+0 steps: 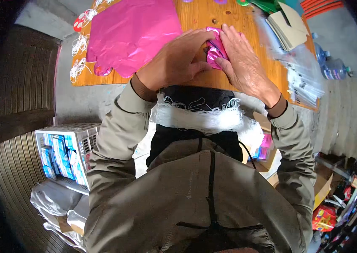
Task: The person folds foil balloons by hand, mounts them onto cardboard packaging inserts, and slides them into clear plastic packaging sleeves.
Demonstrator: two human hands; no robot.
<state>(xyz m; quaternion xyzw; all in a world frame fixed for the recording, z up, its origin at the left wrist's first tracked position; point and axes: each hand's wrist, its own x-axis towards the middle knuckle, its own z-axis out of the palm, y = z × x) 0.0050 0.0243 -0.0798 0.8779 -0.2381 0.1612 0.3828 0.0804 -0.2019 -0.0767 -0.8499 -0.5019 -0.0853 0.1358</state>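
A small folded piece of shiny pink foil [215, 51] lies on the wooden table [267, 69] near its front edge, between my two hands. My left hand [176, 58] reaches in from the left, its fingertips on the foil's upper left and its thumb stretched out below, a gap between them. Flat across the foil's right side is my right hand [245, 63], fingers long and thumb along the lower edge. Part of the foil is hidden under the fingers. Left of my left hand is a large sheet of the same pink foil [134, 31].
White string bundles [78, 69] line the table's left edge. Clear plastic bags [303, 80] and tan card pieces [286, 29] lie at the right. A hank of white string [199, 117] hangs before my lap. A crate [87, 137] of blue-and-white packs stands left, bottles [334, 69] right.
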